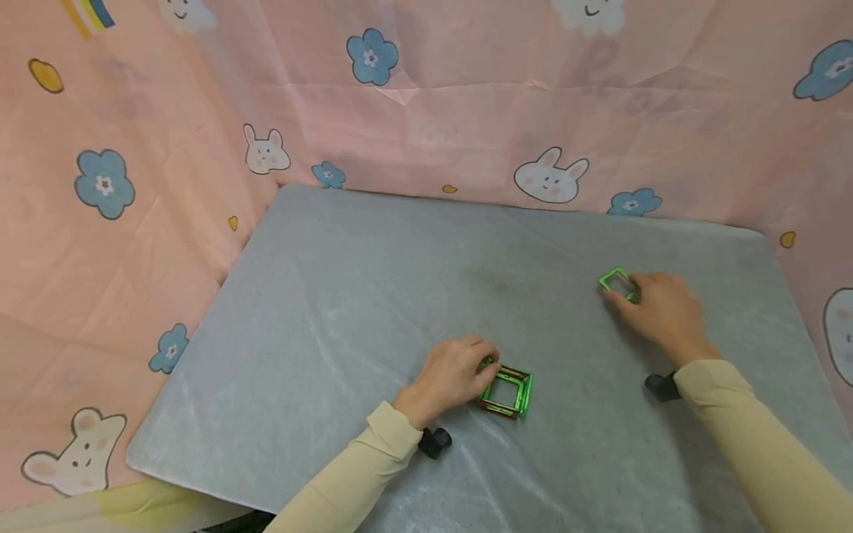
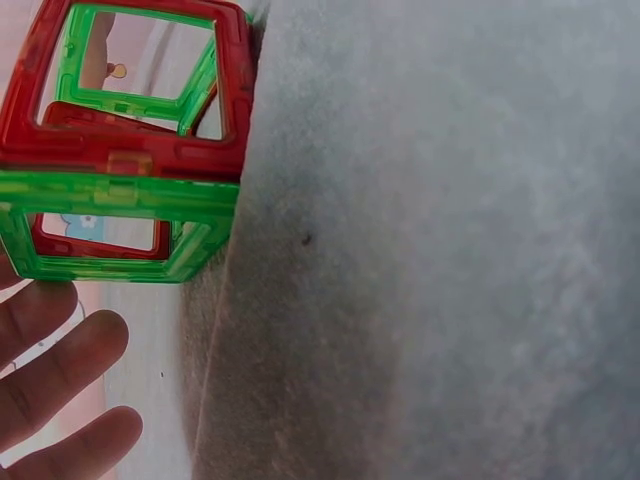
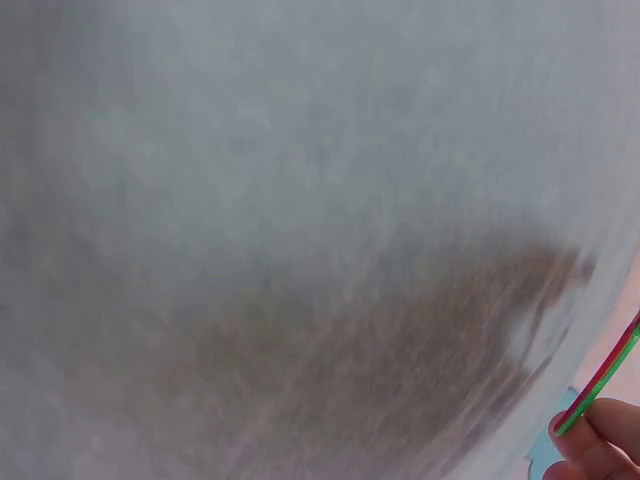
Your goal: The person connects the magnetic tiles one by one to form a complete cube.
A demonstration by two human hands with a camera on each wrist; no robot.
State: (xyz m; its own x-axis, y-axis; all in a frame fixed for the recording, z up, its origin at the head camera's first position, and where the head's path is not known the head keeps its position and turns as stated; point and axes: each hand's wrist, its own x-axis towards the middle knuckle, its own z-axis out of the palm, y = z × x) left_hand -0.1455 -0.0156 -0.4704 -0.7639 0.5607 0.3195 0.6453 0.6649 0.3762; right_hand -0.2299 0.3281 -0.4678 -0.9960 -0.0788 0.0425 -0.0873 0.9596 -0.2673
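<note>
A small open box of red and green square magnetic tiles (image 1: 526, 394) stands on the table, with see-through openings in its sides. My left hand (image 1: 451, 376) grips it at its far left corner; in the left wrist view the fingers (image 2: 62, 375) spread by the green lower edge, and the thumb is hidden. Farther back on the right, my right hand (image 1: 663, 311) pinches a green square magnetic tile (image 1: 611, 274) between thumb and fingers. Edge-on in the right wrist view, a red strip and a green strip (image 3: 603, 378) lie flat together in the fingertips, held above the table.
A grey cloth covers the table (image 1: 320, 296). Pink printed fabric (image 1: 433, 126) hangs along the back and both sides. Dark wrist devices (image 1: 435, 443) sit under both wrists, low over the cloth.
</note>
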